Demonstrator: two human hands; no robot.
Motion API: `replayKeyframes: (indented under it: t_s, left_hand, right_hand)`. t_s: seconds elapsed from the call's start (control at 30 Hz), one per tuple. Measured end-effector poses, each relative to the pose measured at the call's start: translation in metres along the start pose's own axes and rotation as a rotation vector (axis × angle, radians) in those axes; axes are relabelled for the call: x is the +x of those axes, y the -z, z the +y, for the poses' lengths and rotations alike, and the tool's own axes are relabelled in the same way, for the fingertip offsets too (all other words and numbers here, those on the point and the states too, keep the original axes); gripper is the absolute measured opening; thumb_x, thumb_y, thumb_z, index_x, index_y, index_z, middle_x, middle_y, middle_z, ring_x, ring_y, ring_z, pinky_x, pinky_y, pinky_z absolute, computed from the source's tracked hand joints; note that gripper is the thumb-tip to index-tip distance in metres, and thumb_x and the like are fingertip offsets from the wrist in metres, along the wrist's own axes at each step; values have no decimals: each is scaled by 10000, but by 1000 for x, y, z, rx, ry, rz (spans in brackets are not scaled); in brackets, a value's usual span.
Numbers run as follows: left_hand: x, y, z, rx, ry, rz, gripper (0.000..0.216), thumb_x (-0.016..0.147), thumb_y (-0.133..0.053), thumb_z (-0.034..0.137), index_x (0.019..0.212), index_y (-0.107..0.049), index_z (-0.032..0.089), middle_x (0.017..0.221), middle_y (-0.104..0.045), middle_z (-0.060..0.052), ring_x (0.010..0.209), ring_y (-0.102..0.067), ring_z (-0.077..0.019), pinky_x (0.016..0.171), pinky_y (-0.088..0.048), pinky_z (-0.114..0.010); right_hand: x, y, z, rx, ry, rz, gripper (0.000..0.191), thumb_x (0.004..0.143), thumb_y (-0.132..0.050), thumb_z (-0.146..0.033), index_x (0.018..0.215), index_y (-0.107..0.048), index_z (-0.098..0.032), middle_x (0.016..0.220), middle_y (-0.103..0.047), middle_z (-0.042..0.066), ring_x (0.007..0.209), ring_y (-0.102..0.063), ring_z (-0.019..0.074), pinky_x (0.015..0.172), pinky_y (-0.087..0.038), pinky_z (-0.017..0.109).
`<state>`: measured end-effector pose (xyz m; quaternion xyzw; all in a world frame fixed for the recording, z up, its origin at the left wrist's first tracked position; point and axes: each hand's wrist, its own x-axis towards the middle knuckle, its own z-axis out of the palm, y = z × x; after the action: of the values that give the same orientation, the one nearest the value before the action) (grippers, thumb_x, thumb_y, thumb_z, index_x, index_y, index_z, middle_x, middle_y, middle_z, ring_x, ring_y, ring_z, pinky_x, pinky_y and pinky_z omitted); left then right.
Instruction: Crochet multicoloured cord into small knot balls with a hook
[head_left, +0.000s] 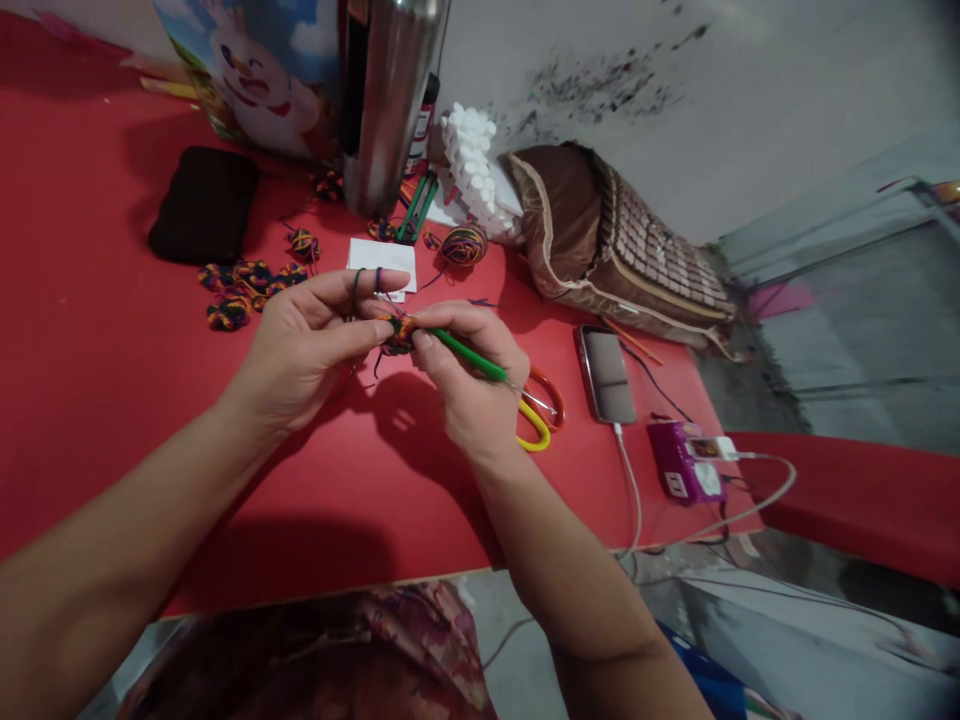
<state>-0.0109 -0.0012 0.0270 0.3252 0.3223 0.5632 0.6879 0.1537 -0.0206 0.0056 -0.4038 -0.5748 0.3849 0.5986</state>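
Observation:
Between my two hands is a small multicoloured crochet piece in orange, dark green and purple yarn. My left hand pinches its left side between thumb and fingers, and dark yarn loops round the raised index finger. My right hand is closed round a crochet hook with a green grip, whose metal end sticks out past the palm. The hook's working tip is hidden at the crochet piece. Under and beside my right hand lie scissors with yellow and orange handles.
Crocheted flowers, a dark pouch and a yarn ball lie on the red table. Behind stand a steel flask and a printed box. To the right are a phone on a cable, a purple box and a brown cushion.

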Motion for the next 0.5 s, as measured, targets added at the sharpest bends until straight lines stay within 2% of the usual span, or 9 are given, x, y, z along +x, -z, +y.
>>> replayKeyframes:
  t_s: [0.17, 0.27, 0.33, 0.5]
  left_hand:
    - [-2, -3, 2, -21, 8, 43, 305, 674, -995, 117, 943, -933, 247, 785, -752, 18, 694, -603, -75, 639, -516, -209]
    - [-2, -3, 2, -33, -37, 25, 319, 664, -986, 93, 931, -932, 258, 780, -754, 17, 711, -633, -91, 728, -585, -231]
    - [-2, -1, 0, -8, -41, -18, 355, 655, -990, 82, 955, -927, 262, 782, -762, 13, 708, -656, -105, 777, -623, -262]
    - [1, 8, -7, 80, -15, -56, 404, 679, -992, 110, 1053, -916, 240, 820, -775, -9, 714, -688, -120, 725, -626, -245]
  right_hand:
    - [-1, 0, 4, 94, 59, -29, 91, 1000, -829, -271, 1058, -848, -339, 1035, -804, -9, 823, -717, 146, 903, -639, 370]
    - [1, 1, 7, 93, 5, -12, 68, 977, -851, -326, 1044, -845, -317, 1030, -805, 2, 834, -727, 155, 893, -647, 370]
    - [5, 4, 8, 138, -70, -26, 123, 929, -894, -365, 1022, -847, -300, 1003, -808, 5, 820, -725, 153, 840, -648, 344]
    - [17, 10, 10, 337, -248, -71, 197, 773, -991, -348, 882, -851, -263, 832, -795, -14, 652, -661, 113, 629, -594, 257]
